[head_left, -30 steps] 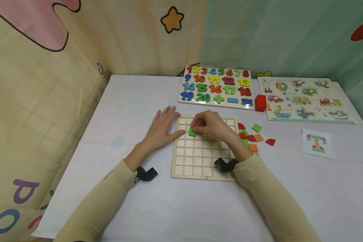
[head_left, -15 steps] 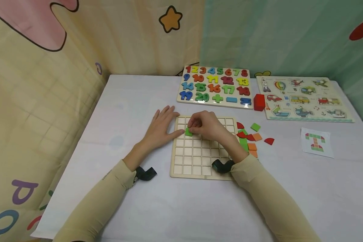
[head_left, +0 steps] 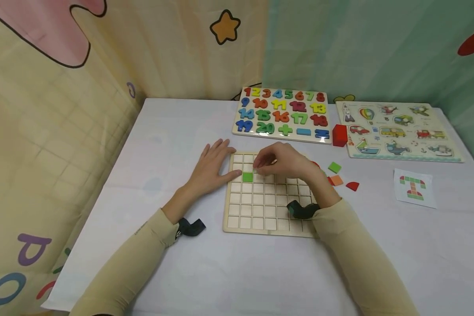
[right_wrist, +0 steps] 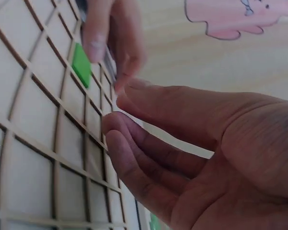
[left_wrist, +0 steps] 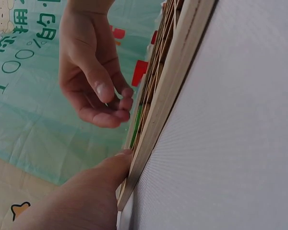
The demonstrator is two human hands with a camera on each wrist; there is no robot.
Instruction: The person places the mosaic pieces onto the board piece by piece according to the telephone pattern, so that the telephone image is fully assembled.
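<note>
A wooden grid board (head_left: pixel 245 223) lies flat on the white table, with one green square tile (head_left: pixel 247 177) seated in a cell near its left side. My left hand (head_left: pixel 211 169) rests at the board's upper left edge, fingers spread; its thumb touches the rim beside the tile. Just above the board, to the right of the tile, hovers my right hand (head_left: pixel 286 162). The right wrist view shows a gap between that hand's thumb (right_wrist: pixel 173 108) and bent fingers, with nothing held. Part of the board and some loose pieces are hidden under the right hand and forearm.
Right of the board lie loose pieces, among them a green tile (head_left: pixel 334 167), an orange tile (head_left: pixel 336 180) and a red quarter-circle (head_left: pixel 353 186). A pattern card (head_left: pixel 415 188) lies farther right. Behind are a number puzzle (head_left: pixel 282 115), a red block (head_left: pixel 339 135) and a vehicle puzzle (head_left: pixel 403 131).
My right hand has let go of the green tile, which now sits in a cell, and has drawn back slightly to the right. The left hand stays in place.
</note>
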